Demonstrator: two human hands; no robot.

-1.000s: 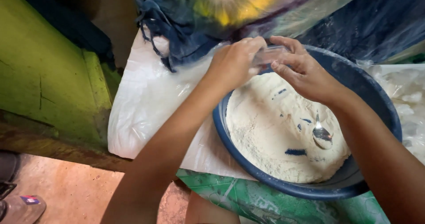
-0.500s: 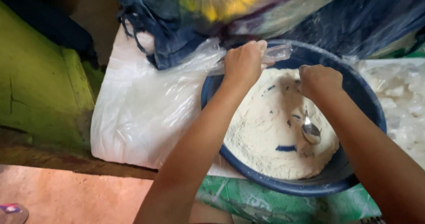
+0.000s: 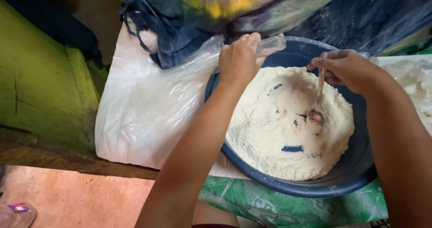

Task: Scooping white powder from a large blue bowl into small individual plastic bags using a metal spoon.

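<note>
Green patterned tabletop (image 3: 252,201) is carrying a blue basin (image 3: 342,183) heaped with pale flour (image 3: 279,133). Left hand (image 3: 240,57) is pinching a small clear plastic bag (image 3: 272,43) over the basin's far rim, fingers closed on it. Right hand (image 3: 344,68) is gripping a metal spoon (image 3: 317,106), its bowl dipping into the flour. Judgement: keeping the bag's mouth above the flour should limit spills. White plastic sheet (image 3: 144,115) is lying left; a green wall (image 3: 40,84) is crowding that side, and dark cloth (image 3: 180,34) is hanging close behind.

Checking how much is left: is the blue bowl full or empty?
Partly full: a mound of pale flour covers most of the blue bowl, blue showing through in spots, and a spoon stands in it.
</note>
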